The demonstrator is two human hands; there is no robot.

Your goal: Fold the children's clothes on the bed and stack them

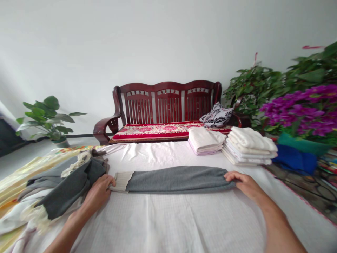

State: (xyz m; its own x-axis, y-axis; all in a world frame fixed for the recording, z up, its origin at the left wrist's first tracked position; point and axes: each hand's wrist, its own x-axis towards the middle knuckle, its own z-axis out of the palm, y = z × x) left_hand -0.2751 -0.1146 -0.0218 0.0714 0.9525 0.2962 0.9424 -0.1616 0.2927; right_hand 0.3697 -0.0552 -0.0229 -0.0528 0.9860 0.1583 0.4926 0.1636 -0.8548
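A grey knitted garment [176, 180] with a cream ribbed band at its left end lies folded into a long strip on a white cloth [168, 221]. My left hand [104, 182] pinches the cream band's edge. At the other end, my right hand [239, 180] grips the grey fabric between thumb and fingers. The strip stretches sideways between both hands. Close to my left hand is a loose heap of grey and cream clothes [71, 182].
Two stacks of folded cloth stand at the back right: a smaller white and lilac stack [205, 138] and a taller white stack [250, 146]. Behind is a wooden bench [168, 102] with a patterned cushion [217, 115]. Purple flowers [305, 109] and a potted plant [47, 117] flank the surface.
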